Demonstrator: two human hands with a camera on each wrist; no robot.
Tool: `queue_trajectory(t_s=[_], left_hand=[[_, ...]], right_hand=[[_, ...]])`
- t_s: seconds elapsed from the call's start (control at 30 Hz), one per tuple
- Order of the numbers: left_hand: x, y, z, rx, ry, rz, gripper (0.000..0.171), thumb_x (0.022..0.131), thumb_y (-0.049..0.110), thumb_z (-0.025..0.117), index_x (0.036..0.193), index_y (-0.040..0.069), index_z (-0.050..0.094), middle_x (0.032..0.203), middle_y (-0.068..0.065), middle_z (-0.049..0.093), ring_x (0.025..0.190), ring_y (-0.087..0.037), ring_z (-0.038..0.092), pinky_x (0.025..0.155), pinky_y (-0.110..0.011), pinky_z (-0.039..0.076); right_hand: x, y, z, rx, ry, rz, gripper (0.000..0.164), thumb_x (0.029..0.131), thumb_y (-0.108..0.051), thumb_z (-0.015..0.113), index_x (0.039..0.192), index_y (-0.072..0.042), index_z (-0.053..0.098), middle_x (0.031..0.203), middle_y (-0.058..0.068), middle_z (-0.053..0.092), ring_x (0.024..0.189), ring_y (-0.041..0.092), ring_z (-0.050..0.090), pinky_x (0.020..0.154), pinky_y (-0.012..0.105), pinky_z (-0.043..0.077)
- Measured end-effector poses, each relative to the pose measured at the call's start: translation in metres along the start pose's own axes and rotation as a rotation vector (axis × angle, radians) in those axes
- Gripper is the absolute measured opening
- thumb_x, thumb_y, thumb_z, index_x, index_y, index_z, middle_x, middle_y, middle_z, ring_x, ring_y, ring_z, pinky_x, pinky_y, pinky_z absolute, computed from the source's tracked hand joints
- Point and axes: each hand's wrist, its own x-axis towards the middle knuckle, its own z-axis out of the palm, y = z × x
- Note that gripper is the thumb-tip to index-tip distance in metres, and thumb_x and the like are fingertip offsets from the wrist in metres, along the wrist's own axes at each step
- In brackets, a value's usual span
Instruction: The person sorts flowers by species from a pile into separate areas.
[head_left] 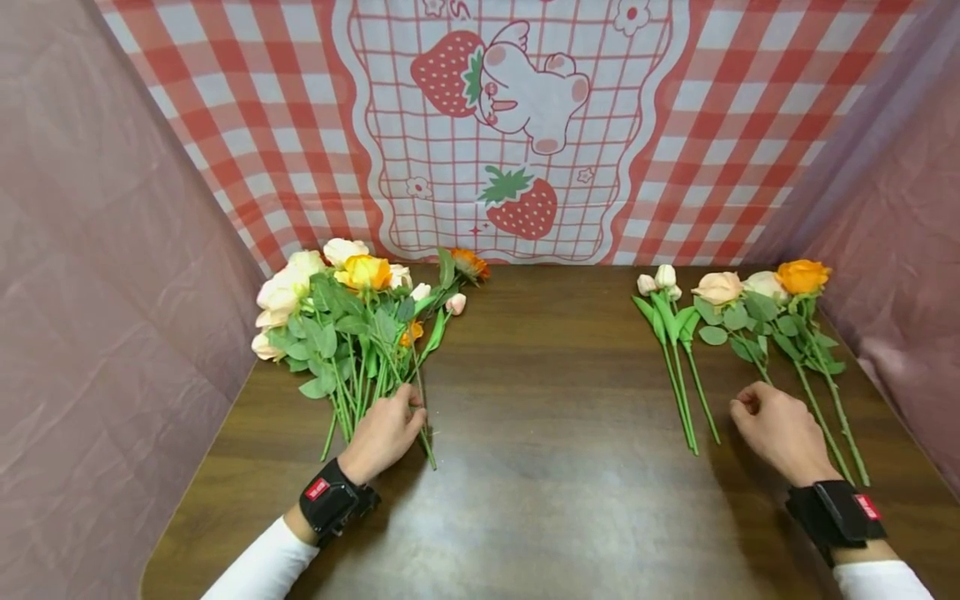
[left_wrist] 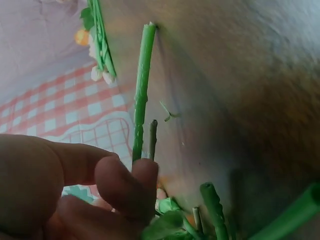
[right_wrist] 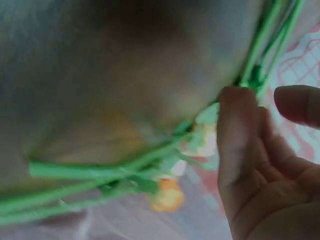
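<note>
My left hand [head_left: 384,432] is at the lower stems of a large pile of artificial flowers. In the left wrist view its curled fingers pinch a green flower stem [left_wrist: 143,75], and the end of a thin brown stem [left_wrist: 153,137] shows beside it. Which bloom belongs to the stem is unclear. The pile holds cream roses [head_left: 283,292], a yellow-orange rose [head_left: 364,272] and a pink tulip [head_left: 456,304]. My right hand [head_left: 783,429] hovers between tulips [head_left: 666,279] and three roses, with thumb and forefinger apart in the right wrist view and nothing held.
On the right lie a peach rose [head_left: 717,287], a pale rose [head_left: 765,286] and an orange rose [head_left: 802,277], stems toward me. Wooden tabletop [head_left: 555,417] separates the groups. A checked cloth [head_left: 285,108] hangs behind; pinkish drapes [head_left: 97,292] flank the table.
</note>
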Motion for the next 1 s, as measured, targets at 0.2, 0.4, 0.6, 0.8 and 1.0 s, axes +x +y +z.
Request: queue_trajectory(t_s=[0.2, 0.4, 0.6, 0.8, 1.0], left_hand=[[0.001, -0.003, 0.000, -0.036, 0.004, 0.009, 0.013, 0.092, 0.004, 0.063, 0.103, 0.000, 0.060, 0.060, 0.003, 0.049, 0.049, -0.008, 0.042, 0.044, -0.024, 0.035], [0.000, -0.006, -0.001, -0.066, 0.036, 0.032, 0.013, 0.087, -0.001, 0.065, 0.099, 0.000, 0.060, 0.064, 0.001, 0.055, 0.052, -0.007, 0.049, 0.048, -0.024, 0.042], [-0.002, -0.003, -0.004, -0.226, 0.085, 0.024, 0.015, 0.088, -0.004, 0.063, 0.103, -0.003, 0.061, 0.068, -0.003, 0.065, 0.051, -0.007, 0.058, 0.044, -0.023, 0.047], [-0.003, 0.006, -0.012, -0.326, 0.156, 0.043, 0.018, 0.090, -0.003, 0.063, 0.108, 0.000, 0.064, 0.075, -0.006, 0.067, 0.055, -0.008, 0.061, 0.048, -0.023, 0.050], [-0.004, 0.014, -0.019, -0.394, 0.217, 0.082, 0.021, 0.090, -0.002, 0.063, 0.111, 0.000, 0.064, 0.079, -0.008, 0.068, 0.059, -0.014, 0.065, 0.049, -0.024, 0.052]], right_hand=[[0.014, 0.028, -0.002, 0.034, -0.053, 0.095, 0.041, 0.095, -0.019, 0.053, 0.118, 0.015, 0.054, 0.107, 0.037, 0.060, 0.089, 0.053, 0.058, 0.067, 0.055, 0.045], [0.017, 0.036, -0.008, 0.051, -0.025, 0.118, 0.044, 0.094, -0.018, 0.051, 0.118, 0.020, 0.053, 0.106, 0.039, 0.060, 0.091, 0.055, 0.056, 0.072, 0.056, 0.045], [0.017, 0.038, -0.009, 0.060, -0.047, 0.159, 0.049, 0.095, -0.019, 0.049, 0.123, 0.021, 0.048, 0.112, 0.041, 0.057, 0.096, 0.057, 0.054, 0.075, 0.058, 0.045], [0.012, 0.033, -0.008, 0.060, -0.013, 0.155, 0.048, 0.095, -0.019, 0.050, 0.122, 0.020, 0.050, 0.110, 0.041, 0.058, 0.094, 0.056, 0.054, 0.071, 0.057, 0.045], [0.004, -0.002, -0.008, 0.093, 0.046, 0.073, 0.041, 0.096, -0.018, 0.050, 0.122, 0.014, 0.055, 0.106, 0.035, 0.061, 0.089, 0.048, 0.059, 0.066, 0.050, 0.045]])
